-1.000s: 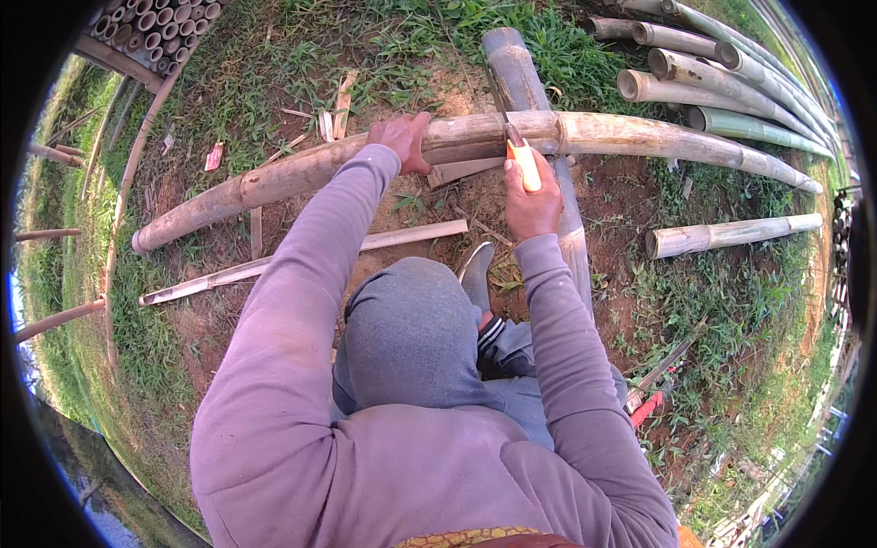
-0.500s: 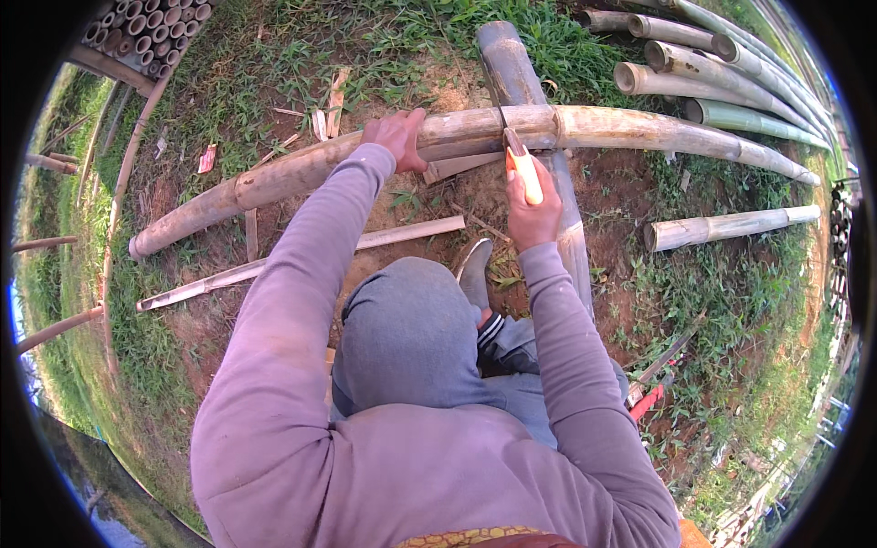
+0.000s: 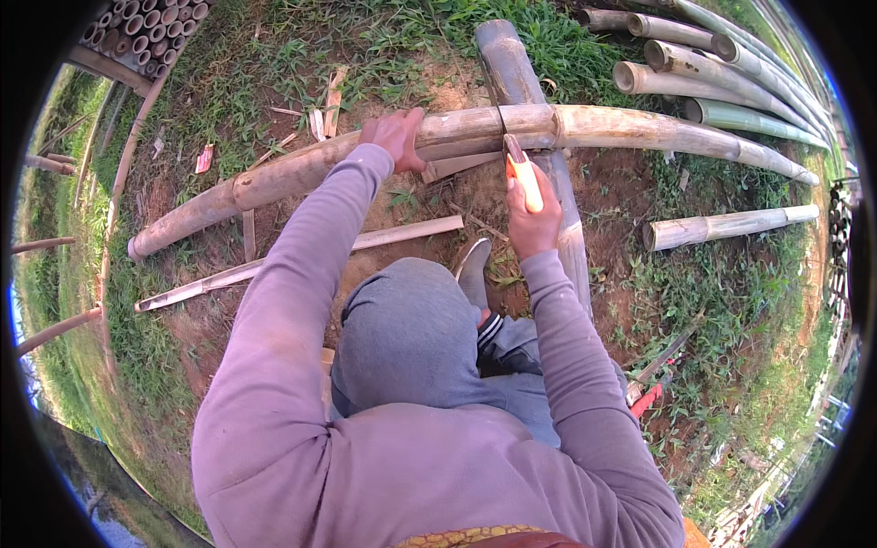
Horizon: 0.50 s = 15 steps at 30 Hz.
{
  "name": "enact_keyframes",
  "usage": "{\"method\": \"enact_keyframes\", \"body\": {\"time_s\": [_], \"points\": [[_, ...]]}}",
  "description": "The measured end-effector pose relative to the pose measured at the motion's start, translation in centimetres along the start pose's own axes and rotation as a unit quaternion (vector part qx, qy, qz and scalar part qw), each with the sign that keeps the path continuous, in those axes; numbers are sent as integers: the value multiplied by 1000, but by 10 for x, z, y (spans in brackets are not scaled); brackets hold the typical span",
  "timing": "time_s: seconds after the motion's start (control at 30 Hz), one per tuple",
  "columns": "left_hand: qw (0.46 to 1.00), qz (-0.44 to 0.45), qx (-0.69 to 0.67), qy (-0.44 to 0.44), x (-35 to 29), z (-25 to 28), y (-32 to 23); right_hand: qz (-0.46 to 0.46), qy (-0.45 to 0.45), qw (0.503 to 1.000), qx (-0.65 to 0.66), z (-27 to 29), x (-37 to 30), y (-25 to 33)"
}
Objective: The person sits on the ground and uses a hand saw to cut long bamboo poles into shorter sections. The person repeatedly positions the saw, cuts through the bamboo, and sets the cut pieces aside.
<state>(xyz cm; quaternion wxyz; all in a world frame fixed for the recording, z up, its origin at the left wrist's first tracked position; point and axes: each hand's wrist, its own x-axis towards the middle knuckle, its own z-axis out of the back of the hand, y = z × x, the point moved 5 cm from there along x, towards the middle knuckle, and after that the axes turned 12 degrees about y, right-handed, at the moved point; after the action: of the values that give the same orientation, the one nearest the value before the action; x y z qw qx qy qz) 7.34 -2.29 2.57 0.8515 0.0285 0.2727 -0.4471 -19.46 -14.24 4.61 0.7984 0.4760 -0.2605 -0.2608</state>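
A long bamboo pole [image 3: 639, 128] lies crosswise in front of me, resting over a thicker grey bamboo support [image 3: 509, 62]. My left hand [image 3: 395, 141] is closed over the pole, left of the support. In my right hand [image 3: 535, 212] is a handsaw [image 3: 523, 176] with an orange and pale handle. Its dark blade lies across the pole, just beside the support; how deep it sits in the bamboo I cannot tell. A split bamboo strip [image 3: 301, 262] lies on the ground nearer to me, below the pole.
Several bamboo poles [image 3: 681, 80] are piled at the far right. A short bamboo length [image 3: 731, 226] lies on the grass to the right. Stacked bamboo pieces [image 3: 151, 32] show at the far left, near a thin pole rail [image 3: 117, 215]. A red item [image 3: 647, 400] lies by my right elbow.
My right hand and the saw have shifted slightly toward me. My left hand stays on the pole, and the pole keeps its place.
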Motion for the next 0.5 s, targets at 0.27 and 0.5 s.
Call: {"method": "enact_keyframes", "body": {"time_s": [0.27, 0.5], "points": [[1000, 20, -2, -6, -9, -16, 22, -51, 88, 994, 38, 46, -146, 23], [1000, -4, -8, -27, 1, -10, 13, -43, 38, 998, 1, 12, -64, -14]]}}
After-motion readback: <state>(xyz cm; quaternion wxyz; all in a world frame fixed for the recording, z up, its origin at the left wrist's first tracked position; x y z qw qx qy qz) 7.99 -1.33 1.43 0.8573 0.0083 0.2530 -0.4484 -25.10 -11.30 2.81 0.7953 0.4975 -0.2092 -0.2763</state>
